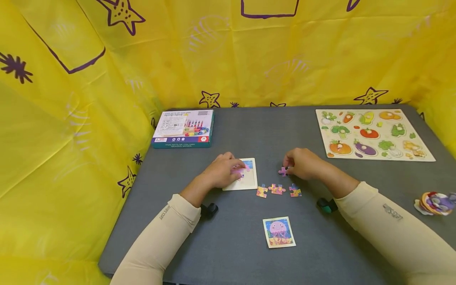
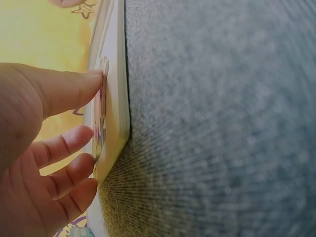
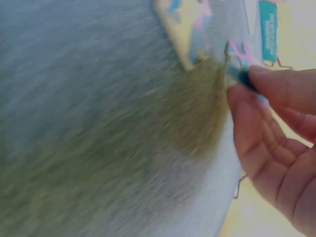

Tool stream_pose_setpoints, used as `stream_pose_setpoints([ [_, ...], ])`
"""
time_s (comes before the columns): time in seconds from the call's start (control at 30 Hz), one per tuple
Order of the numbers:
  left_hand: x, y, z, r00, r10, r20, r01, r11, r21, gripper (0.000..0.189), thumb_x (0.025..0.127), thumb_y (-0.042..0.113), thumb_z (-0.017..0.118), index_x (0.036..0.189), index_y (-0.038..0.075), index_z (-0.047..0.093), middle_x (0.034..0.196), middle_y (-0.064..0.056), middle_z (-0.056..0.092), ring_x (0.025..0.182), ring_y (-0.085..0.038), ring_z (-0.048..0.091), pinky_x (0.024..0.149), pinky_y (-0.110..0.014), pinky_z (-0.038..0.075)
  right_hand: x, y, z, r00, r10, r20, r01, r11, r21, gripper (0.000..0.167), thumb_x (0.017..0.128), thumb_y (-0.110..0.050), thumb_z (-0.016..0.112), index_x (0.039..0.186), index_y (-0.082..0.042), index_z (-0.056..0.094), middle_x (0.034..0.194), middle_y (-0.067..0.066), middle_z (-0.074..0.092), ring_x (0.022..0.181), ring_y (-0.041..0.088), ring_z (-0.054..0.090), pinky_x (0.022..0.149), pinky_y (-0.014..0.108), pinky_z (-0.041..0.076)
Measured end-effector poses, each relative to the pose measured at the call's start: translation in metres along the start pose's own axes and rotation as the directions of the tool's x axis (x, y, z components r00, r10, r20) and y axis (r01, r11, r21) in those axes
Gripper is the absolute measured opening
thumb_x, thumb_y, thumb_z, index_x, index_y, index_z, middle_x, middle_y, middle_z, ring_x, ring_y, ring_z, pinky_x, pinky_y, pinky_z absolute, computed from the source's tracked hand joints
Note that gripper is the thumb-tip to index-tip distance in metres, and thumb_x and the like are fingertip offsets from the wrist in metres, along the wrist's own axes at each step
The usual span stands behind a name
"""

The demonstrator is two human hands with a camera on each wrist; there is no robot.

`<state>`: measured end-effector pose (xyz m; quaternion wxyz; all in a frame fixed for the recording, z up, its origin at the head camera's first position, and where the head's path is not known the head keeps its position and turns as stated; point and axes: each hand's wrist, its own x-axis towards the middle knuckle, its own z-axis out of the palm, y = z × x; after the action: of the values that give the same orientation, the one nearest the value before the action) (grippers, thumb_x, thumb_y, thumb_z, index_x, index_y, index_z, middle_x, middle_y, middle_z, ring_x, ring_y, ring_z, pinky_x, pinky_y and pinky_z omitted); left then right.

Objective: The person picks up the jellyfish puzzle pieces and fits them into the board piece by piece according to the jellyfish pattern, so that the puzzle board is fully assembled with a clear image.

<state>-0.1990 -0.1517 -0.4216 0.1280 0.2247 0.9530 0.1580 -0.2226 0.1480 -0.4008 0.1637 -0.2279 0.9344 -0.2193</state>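
Observation:
My left hand [image 1: 225, 171] rests over a square puzzle tray [image 1: 252, 183]. In the left wrist view its thumb and fingertips touch jigsaw pieces [image 2: 104, 98] lying in that tray, and the hand covers part of them. My right hand [image 1: 303, 164] pinches a pink and blue puzzle piece [image 1: 283, 171] between thumb and finger, just off the tray's right side. Below lie several loose pieces: one [image 1: 261, 190] by the tray's corner, a pink and yellow one [image 1: 276, 189] in the middle, and another [image 1: 295, 190] to the right. A jellyfish picture card [image 1: 279, 232] lies nearer me.
A boxed toy set [image 1: 183, 128] stands at the back left of the grey table [image 1: 228, 253]. A vegetable peg board [image 1: 374, 134] lies at the back right. Near the right edge sits a small colourful toy [image 1: 435, 203]. Yellow cloth [image 1: 228, 55] hangs around the table.

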Motion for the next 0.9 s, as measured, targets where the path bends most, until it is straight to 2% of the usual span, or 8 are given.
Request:
stream_pose_setpoints([
  [0.17,0.001,-0.002,-0.001,1.000,-0.003,0.005,0.003,1.000,-0.001,0.032,0.097,0.029,0.069,0.129,0.028,0.069,0.112,-0.006,0.056,0.101,-0.022,0.048,0.083,-0.035,0.040,0.015,-0.016,0.001,0.999,-0.048,0.005,0.047,0.993,0.112,0.002,0.090,-0.010,0.076,0.088,-0.010,0.075,0.075,-0.001,0.065,0.072,0.016,0.056,0.067,0.031,0.045],
  [0.4,0.001,-0.002,-0.001,1.000,0.014,-0.012,-0.014,1.000,-0.010,0.032,0.095,0.027,0.071,0.127,0.022,0.070,0.116,-0.007,0.058,0.106,-0.026,0.051,0.092,-0.040,0.043,0.045,-0.048,0.017,0.994,-0.068,0.082,0.048,0.971,0.233,0.006,0.090,-0.011,0.075,0.095,-0.010,0.079,0.078,-0.002,0.071,0.071,0.013,0.060,0.067,0.028,0.049],
  [0.67,0.004,0.000,0.001,1.000,0.002,-0.017,-0.003,1.000,-0.021,0.029,0.098,0.031,0.067,0.126,0.022,0.070,0.114,-0.006,0.058,0.105,-0.025,0.052,0.090,-0.039,0.044,0.061,-0.065,0.032,0.995,-0.058,0.087,0.042,0.984,0.172,0.007,0.088,-0.010,0.075,0.090,-0.013,0.080,0.075,-0.005,0.070,0.075,0.012,0.059,0.069,0.026,0.046],
  [0.9,0.007,0.001,0.001,0.997,-0.073,-0.019,0.073,0.997,-0.003,0.025,0.097,0.034,0.068,0.121,0.024,0.068,0.109,-0.002,0.057,0.104,-0.023,0.052,0.089,-0.039,0.044,0.064,-0.070,0.030,0.998,-0.031,0.055,0.026,0.994,0.103,0.005,0.086,-0.012,0.077,0.091,-0.012,0.079,0.079,-0.002,0.068,0.080,0.017,0.058,0.073,0.030,0.046],
])
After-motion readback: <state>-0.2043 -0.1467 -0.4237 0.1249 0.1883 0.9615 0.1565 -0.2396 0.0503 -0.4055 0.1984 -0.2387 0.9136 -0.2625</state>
